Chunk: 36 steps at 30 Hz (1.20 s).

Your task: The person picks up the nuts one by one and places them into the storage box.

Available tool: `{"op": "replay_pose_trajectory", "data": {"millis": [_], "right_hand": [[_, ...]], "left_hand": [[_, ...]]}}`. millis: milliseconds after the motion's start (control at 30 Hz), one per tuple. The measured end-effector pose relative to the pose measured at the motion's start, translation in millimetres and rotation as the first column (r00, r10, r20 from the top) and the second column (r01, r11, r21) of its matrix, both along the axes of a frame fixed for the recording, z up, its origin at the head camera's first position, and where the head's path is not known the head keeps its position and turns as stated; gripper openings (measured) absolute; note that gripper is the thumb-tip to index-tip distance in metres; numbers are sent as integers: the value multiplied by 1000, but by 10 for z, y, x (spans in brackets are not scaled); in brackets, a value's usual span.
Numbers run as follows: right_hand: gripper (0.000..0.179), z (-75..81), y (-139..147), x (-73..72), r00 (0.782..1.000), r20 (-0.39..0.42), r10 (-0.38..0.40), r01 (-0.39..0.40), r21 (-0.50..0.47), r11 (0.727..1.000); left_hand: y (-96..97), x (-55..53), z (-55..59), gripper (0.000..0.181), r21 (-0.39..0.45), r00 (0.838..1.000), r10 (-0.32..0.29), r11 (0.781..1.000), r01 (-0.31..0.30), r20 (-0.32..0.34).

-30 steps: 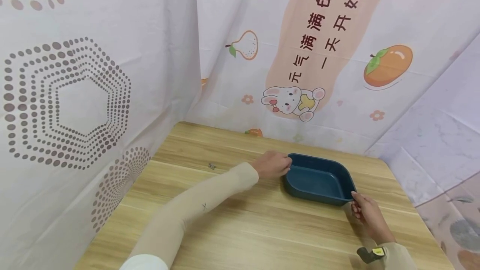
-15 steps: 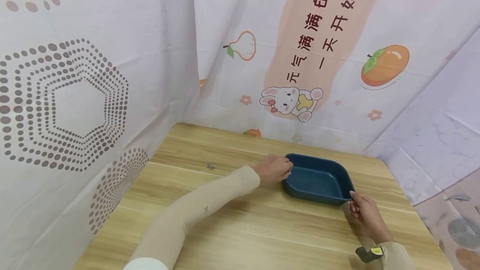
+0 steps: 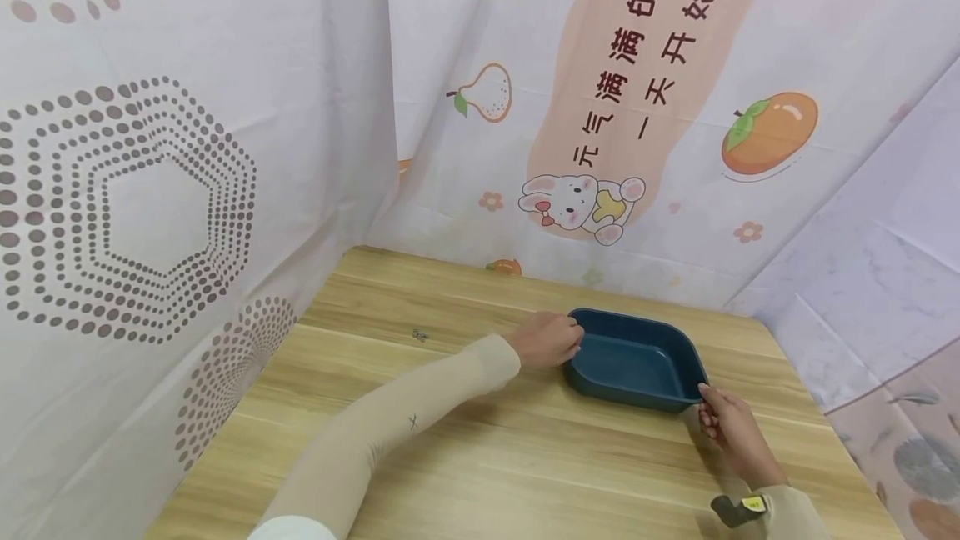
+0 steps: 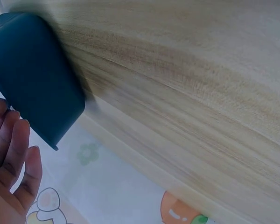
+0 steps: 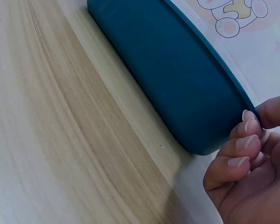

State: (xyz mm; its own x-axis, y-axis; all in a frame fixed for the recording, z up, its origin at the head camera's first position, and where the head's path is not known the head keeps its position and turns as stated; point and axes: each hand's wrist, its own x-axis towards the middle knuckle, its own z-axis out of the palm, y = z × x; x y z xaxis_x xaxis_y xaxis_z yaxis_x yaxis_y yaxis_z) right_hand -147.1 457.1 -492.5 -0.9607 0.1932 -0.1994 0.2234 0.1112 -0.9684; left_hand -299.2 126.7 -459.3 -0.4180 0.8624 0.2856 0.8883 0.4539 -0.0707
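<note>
A dark teal rectangular tray (image 3: pixel 630 397) with rounded corners stands upright on the wooden table, its inside bare. My left hand (image 3: pixel 547 340) pinches its rim at the left end. At the near right corner my right hand (image 3: pixel 735 430) pinches the rim between thumb and curled fingers. In the left wrist view, the left hand (image 4: pixel 11 161) has thumb and forefinger on the rim of the tray (image 4: pixel 37 74). The right wrist view has the right hand (image 5: pixel 252 168) gripping the rim of the tray (image 5: pixel 163 70), the other fingers curled below it.
Some tiny grey metal-looking bits (image 3: pixel 420 335) lie on the wooden table (image 3: pixel 480 473) left of the tray, too small to identify. A printed white curtain (image 3: pixel 465 198) hangs behind the table's back edge. Another patterned curtain (image 3: pixel 300 140) runs along the left side.
The head view has shifted very slightly. Both hands keep their hold on the tray's rim, and the tray stays at practically the same place on the table.
</note>
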Motion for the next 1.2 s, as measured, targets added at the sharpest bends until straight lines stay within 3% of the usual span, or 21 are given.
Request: {"op": "replay_pose_trajectory", "data": {"millis": [667, 1200], "right_hand": [[40, 8, -5, 1, 1000, -7, 3, -3, 0, 1000], [41, 10, -7, 4, 1000, 1, 6, -6, 9, 1000]], "left_hand": [[-31, 13, -25, 16, -10, 998, 30, 1000, -29, 53], [-180, -53, -73, 13, 62, 999, -12, 998, 10, 31]]}}
